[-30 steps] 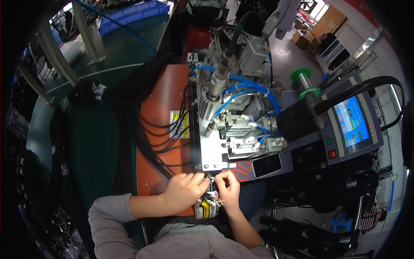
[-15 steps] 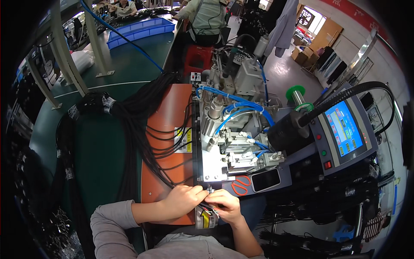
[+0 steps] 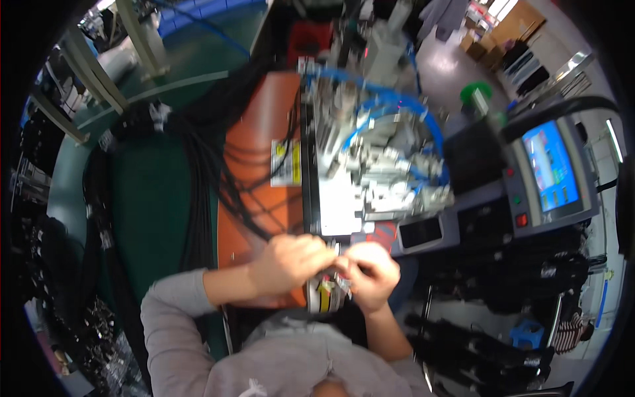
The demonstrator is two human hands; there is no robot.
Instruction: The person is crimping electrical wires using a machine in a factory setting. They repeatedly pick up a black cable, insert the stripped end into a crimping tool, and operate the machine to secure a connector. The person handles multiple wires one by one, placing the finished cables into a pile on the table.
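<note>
Motion blurs much of the view. My left hand (image 3: pixel 297 261) is closed over thin black cables (image 3: pixel 254 215) that run down to it across the orange board (image 3: pixel 258 139). Close against its fingertips, my right hand (image 3: pixel 374 272) is closed in a pinch. Short pale wire ends (image 3: pixel 342 283) show just under the fingers of both hands; which ones each hand grips is hard to make out. Both hands are at the near edge of a metal machine (image 3: pixel 390 172) with blue air hoses (image 3: pixel 397 99). Below the hands sits a whitish block with a yellow label (image 3: pixel 324 296).
A phone (image 3: pixel 421 233) and red-handled scissors (image 3: pixel 382 233) lie right of the hands. Beyond are a blue control screen (image 3: pixel 550 165) and a green spool (image 3: pixel 476 96). Thick black cable bundles (image 3: pixel 99 192) cover the green table (image 3: pixel 149 205) at left. A red stool (image 3: pixel 309 40) stands behind.
The head view has shifted, so the scene sits higher in the picture. My hands remain together at the machine's near edge, the right hand's fingers now more curled into a pinch.
</note>
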